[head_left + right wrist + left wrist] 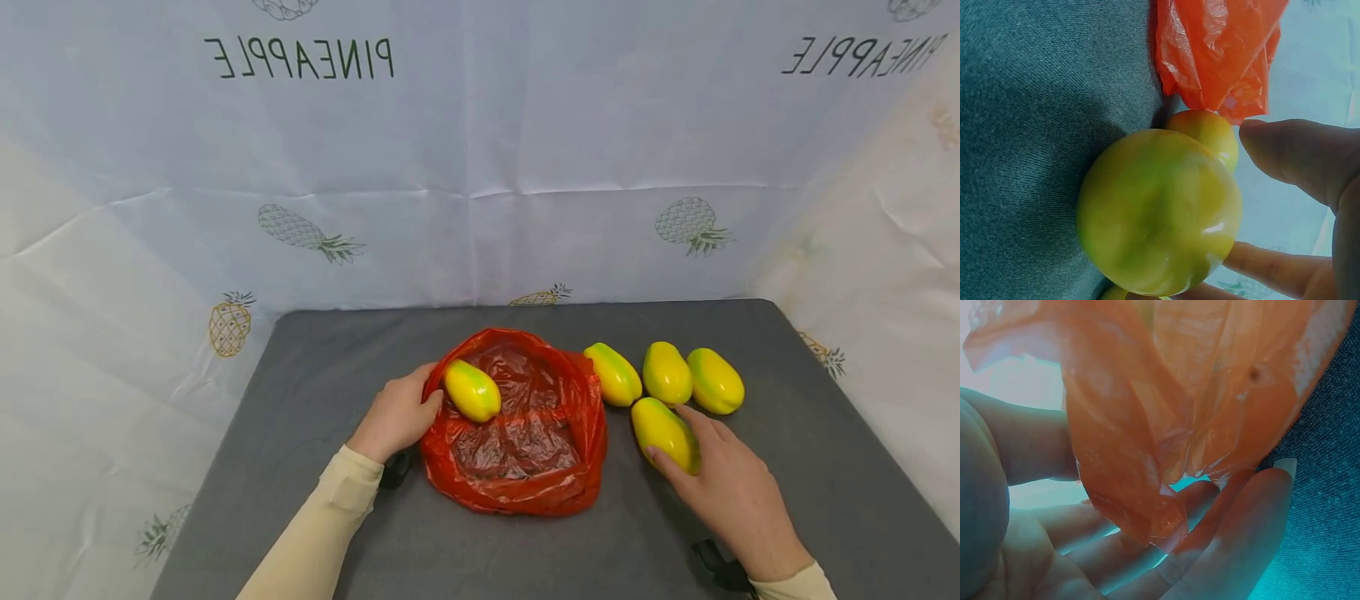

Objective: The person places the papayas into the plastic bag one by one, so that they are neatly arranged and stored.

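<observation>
A red plastic bag (517, 496) stands with its mouth spread wide and one yellow-green, mango-shaped fruit (472, 392) inside at its left. My left hand (397, 412) holds the bag's left rim. The left wrist view shows the thin film (1116, 437) between thumb and fingers. On the right, my right hand (731, 483) is around another such fruit (663, 433) on the table, thumb on its near side and fingers on its far right side. In the right wrist view a small gap shows between the thumb (1291, 153) and this fruit (1154, 212); some fingertips are hidden behind it.
Three more yellow-green fruits lie behind the right hand: one (615, 375) against the bag's right side, one (667, 373) in the middle and one (716, 382) farther right. The dark grey table (330, 350) ends at a pineapple-printed white cloth (420, 242).
</observation>
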Tool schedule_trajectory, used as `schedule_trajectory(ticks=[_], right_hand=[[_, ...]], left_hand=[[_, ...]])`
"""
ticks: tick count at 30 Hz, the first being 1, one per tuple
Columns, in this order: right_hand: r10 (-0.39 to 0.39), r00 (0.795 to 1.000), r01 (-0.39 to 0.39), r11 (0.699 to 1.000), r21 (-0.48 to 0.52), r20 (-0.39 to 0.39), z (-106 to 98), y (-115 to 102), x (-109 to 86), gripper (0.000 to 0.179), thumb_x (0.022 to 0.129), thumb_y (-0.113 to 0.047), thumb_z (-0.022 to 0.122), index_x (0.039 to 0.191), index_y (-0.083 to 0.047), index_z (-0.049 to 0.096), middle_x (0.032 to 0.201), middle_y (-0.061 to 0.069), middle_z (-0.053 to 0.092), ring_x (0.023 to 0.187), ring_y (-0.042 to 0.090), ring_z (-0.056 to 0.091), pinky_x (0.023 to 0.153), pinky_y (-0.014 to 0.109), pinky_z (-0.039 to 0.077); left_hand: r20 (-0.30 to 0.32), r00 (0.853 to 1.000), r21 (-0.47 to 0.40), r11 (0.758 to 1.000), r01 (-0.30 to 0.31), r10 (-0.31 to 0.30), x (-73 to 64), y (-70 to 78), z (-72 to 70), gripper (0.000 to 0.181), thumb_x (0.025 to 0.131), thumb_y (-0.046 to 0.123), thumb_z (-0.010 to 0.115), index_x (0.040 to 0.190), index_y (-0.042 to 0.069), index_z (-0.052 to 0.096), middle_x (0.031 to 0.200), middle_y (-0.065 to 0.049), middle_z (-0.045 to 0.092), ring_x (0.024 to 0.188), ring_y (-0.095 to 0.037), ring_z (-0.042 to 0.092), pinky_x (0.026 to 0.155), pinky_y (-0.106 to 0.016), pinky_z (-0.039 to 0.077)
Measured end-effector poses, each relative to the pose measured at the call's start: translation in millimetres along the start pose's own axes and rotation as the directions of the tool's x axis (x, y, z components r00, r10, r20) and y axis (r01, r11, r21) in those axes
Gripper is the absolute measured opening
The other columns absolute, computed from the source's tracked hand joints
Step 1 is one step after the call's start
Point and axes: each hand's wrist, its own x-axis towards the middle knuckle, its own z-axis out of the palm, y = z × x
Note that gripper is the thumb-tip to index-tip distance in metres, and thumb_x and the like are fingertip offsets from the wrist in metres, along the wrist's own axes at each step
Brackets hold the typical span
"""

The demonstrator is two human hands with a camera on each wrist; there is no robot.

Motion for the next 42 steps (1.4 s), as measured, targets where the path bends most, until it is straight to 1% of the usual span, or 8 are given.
schedule_trajectory(ticks=[8,16,20,25,32,35,42], right_hand=[[0.017,1.000,-0.017,1.000,0.004,0.014,2.9,1.8,1.0,0.087,0.096,-0.061,0.074,0.153,0.001,0.052,0.138,0.037,0.062,0.106,0.049,0.069,0.083,0.068,0.055],[0.022,0.999,-0.022,1.000,0.007,0.023,5.8,2.4,1.0,0.085,0.097,-0.057,0.075,0.154,0.002,0.051,0.140,0.036,0.062,0.109,0.048,0.068,0.083,0.068,0.055],[0.014,1.000,-0.015,1.000,0.008,0.018,6.9,2.3,0.1,0.082,0.097,-0.052,0.077,0.154,0.003,0.052,0.139,0.036,0.062,0.108,0.047,0.068,0.083,0.068,0.055],[0.015,1.000,-0.015,1.000,0.005,0.021,7.4,2.4,0.3,0.080,0.097,-0.046,0.078,0.153,0.004,0.051,0.141,0.036,0.060,0.112,0.050,0.066,0.086,0.069,0.054],[0.011,1.000,-0.011,1.000,0.005,0.028,6.7,5.4,-2.7,0.079,0.097,-0.049,0.078,0.152,0.002,0.053,0.142,0.034,0.061,0.114,0.050,0.066,0.087,0.069,0.055],[0.004,1.000,-0.004,1.000,0.005,0.025,5.8,5.3,-5.4,0.077,0.096,-0.047,0.078,0.151,0.001,0.055,0.141,0.032,0.062,0.112,0.049,0.067,0.086,0.068,0.056],[-0.003,1.000,0.003,1.000,0.001,0.016,-1.6,-2.4,-10.3,0.078,0.094,-0.051,0.080,0.150,-0.002,0.056,0.139,0.030,0.064,0.107,0.046,0.068,0.083,0.066,0.056]], left_hand=[[0.010,1.000,0.007,1.000,0.004,-0.004,0.6,2.5,0.7,0.057,0.106,0.024,0.066,0.158,0.007,0.051,0.126,-0.016,0.075,0.065,-0.014,0.066,0.066,-0.032,0.065],[0.005,1.000,0.021,1.000,0.003,-0.003,0.8,3.1,1.5,0.057,0.106,0.024,0.067,0.158,0.007,0.051,0.129,-0.016,0.075,0.069,-0.015,0.067,0.067,-0.032,0.065],[0.001,1.000,0.021,1.000,0.001,-0.001,0.6,3.1,1.3,0.056,0.106,0.024,0.067,0.157,0.007,0.052,0.129,-0.016,0.075,0.070,-0.015,0.067,0.068,-0.033,0.065],[0.000,1.000,0.016,1.000,0.000,0.000,0.0,2.5,1.2,0.056,0.106,0.023,0.066,0.157,0.007,0.052,0.130,-0.016,0.075,0.071,-0.015,0.068,0.069,-0.034,0.066],[-0.006,1.000,0.028,1.000,-0.009,0.009,0.0,2.1,2.4,0.056,0.105,0.025,0.067,0.156,0.007,0.053,0.131,-0.015,0.075,0.074,-0.016,0.069,0.073,-0.036,0.067],[-0.007,1.000,0.026,1.000,-0.013,0.013,-0.2,1.6,2.8,0.055,0.105,0.025,0.067,0.156,0.007,0.054,0.131,-0.015,0.075,0.074,-0.015,0.068,0.073,-0.036,0.067],[-0.010,1.000,0.028,1.000,-0.010,0.010,0.5,1.3,1.1,0.055,0.105,0.025,0.067,0.156,0.007,0.054,0.131,-0.015,0.075,0.073,-0.015,0.068,0.072,-0.035,0.067]])
